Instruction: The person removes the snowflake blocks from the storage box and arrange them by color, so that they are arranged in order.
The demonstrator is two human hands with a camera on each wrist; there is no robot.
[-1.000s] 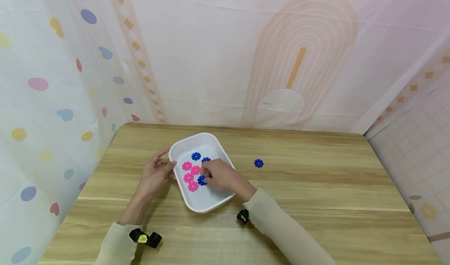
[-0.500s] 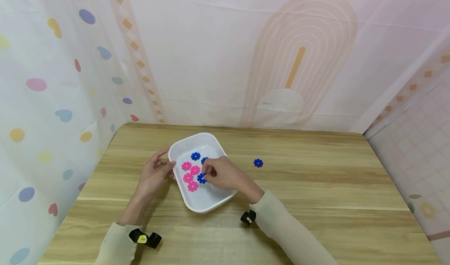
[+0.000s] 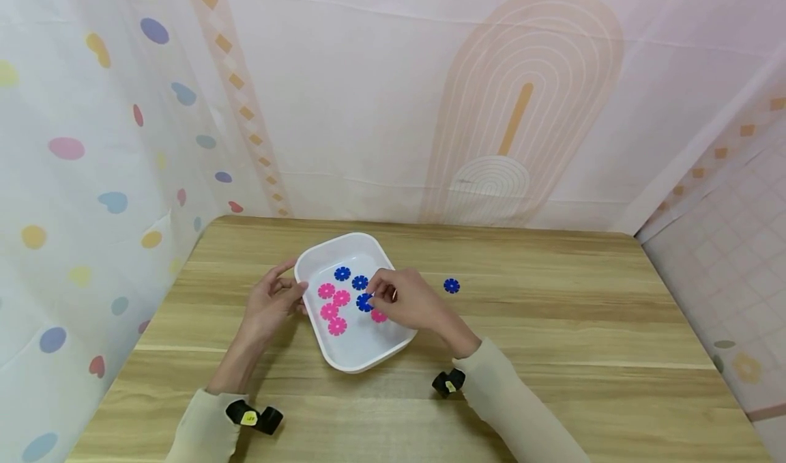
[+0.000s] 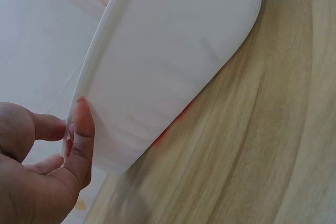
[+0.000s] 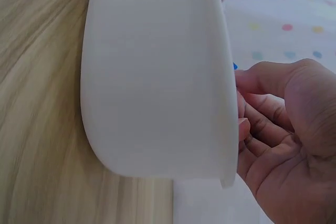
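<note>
Over the white tray [image 3: 376, 253], the right hand [image 3: 406, 303] pinches a notched blue disc [image 3: 365, 303], now lifted rightward; the left hand's [image 3: 270, 302] relaxed fingers steady the rim.

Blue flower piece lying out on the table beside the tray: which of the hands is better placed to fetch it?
Probably the right hand: it is on the tray's side nearest the blue flower piece, while the left hand steadies the opposite rim.

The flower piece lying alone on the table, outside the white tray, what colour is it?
The lone flower piece is blue. It shows best in the head view.
</note>
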